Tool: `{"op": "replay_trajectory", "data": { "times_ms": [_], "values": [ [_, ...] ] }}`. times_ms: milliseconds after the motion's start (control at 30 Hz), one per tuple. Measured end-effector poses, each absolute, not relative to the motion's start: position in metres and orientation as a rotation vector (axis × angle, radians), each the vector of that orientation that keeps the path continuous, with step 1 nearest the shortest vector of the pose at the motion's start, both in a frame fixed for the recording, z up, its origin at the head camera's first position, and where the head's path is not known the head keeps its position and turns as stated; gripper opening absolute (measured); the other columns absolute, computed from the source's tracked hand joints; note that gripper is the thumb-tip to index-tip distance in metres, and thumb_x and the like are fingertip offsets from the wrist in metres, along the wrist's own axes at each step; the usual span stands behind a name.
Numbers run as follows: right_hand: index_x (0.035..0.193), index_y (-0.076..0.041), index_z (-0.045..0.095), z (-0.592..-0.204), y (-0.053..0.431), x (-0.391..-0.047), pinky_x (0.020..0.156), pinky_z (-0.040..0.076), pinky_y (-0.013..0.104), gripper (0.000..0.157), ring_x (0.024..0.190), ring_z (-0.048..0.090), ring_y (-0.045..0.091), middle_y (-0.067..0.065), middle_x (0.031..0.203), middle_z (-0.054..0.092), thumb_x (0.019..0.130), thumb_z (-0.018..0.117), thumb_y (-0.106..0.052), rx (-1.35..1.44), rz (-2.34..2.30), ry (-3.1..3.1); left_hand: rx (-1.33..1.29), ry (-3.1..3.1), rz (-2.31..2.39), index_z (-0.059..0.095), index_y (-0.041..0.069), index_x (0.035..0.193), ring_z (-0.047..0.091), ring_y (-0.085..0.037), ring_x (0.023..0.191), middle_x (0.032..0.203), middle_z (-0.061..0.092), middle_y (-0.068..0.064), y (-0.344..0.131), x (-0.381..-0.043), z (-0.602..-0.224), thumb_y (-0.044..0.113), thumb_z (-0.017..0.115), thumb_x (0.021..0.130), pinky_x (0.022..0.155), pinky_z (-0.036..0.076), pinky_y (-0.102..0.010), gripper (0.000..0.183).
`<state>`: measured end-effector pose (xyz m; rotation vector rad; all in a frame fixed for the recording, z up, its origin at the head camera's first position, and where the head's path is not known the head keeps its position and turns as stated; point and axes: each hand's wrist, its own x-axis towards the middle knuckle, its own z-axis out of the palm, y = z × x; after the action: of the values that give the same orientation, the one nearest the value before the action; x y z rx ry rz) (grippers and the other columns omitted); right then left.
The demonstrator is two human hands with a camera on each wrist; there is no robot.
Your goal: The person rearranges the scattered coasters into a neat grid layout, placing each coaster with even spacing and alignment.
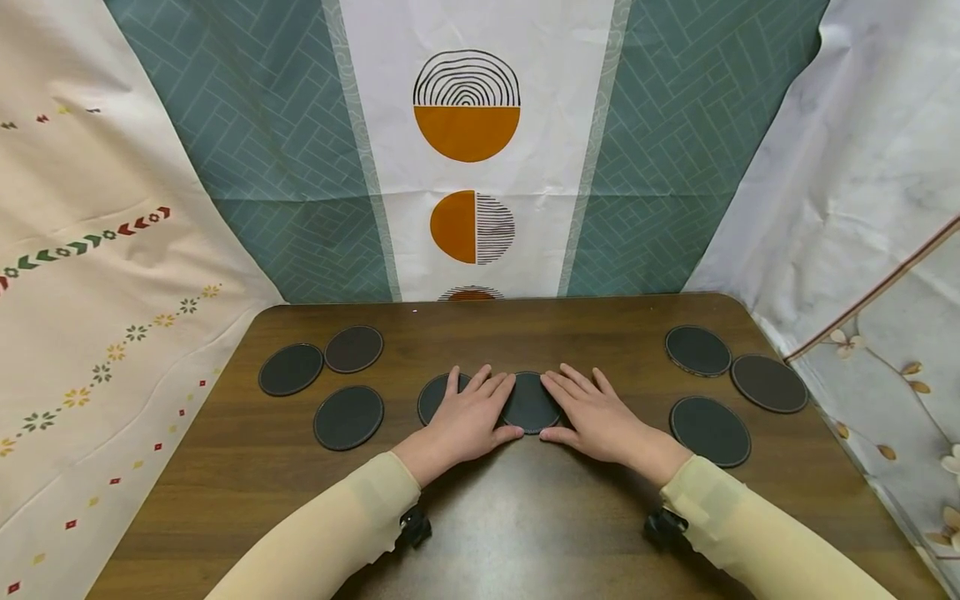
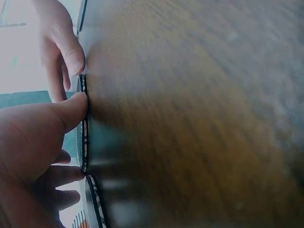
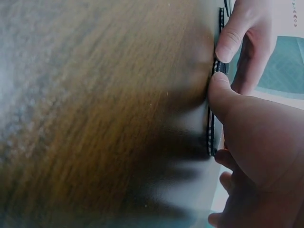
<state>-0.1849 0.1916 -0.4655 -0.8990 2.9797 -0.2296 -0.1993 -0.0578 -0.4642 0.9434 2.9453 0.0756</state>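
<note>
A round black leather-look coaster (image 1: 531, 404) with a stitched rim lies flat on the table between the two hands. My left hand (image 1: 467, 423) touches its left side with fingers fairly straight and the thumb at the near edge. From the right, my right hand (image 1: 600, 421) touches the same coaster, thumb at the near edge and fingers extended. Partly hidden under the left hand is another black coaster (image 1: 432, 400), just left of the middle one. In the left wrist view the thumb meets the coaster's rim (image 2: 85, 137); the right wrist view shows the rim (image 3: 210, 135) edge-on.
On the brown wooden table (image 1: 495, 517), three dark coasters lie at the left, among them one (image 1: 348, 418) nearest the left forearm. Three more lie at the right, including one (image 1: 710, 431) beside the right wrist. Patterned cloths (image 1: 300, 167) hang around the table.
</note>
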Motion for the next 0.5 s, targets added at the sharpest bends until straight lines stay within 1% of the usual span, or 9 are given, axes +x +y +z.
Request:
{"op": "replay_trajectory", "data": {
  "times_ms": [333, 500],
  "values": [
    [0.157, -0.006, 0.036, -0.4634, 0.1902, -0.1893, 0.115, 0.016, 0.067, 0.087, 0.151, 0.024, 0.031, 0.01, 0.158, 0.04, 0.094, 0.062, -0.06, -0.917, -0.24, 2.997, 0.964, 2.96, 0.067, 0.03, 0.017, 0.16, 0.022, -0.028, 0.151, 0.159, 0.038, -0.003, -0.0571, -0.2018, -0.4651, 0.069, 0.052, 0.094, 0.115, 0.011, -0.068, 0.087],
    [0.154, -0.003, 0.04, -0.4627, 0.1903, -0.1939, 0.116, 0.016, 0.065, 0.087, 0.15, 0.026, 0.031, 0.012, 0.155, 0.043, 0.092, 0.066, -0.058, -0.922, -0.315, 2.982, 0.986, 2.959, 0.087, 0.032, 0.017, 0.16, 0.024, -0.027, 0.151, 0.158, 0.04, -0.004, -0.0567, -0.2047, -0.4666, 0.068, 0.053, 0.094, 0.115, 0.012, -0.068, 0.086]
  ]
}}
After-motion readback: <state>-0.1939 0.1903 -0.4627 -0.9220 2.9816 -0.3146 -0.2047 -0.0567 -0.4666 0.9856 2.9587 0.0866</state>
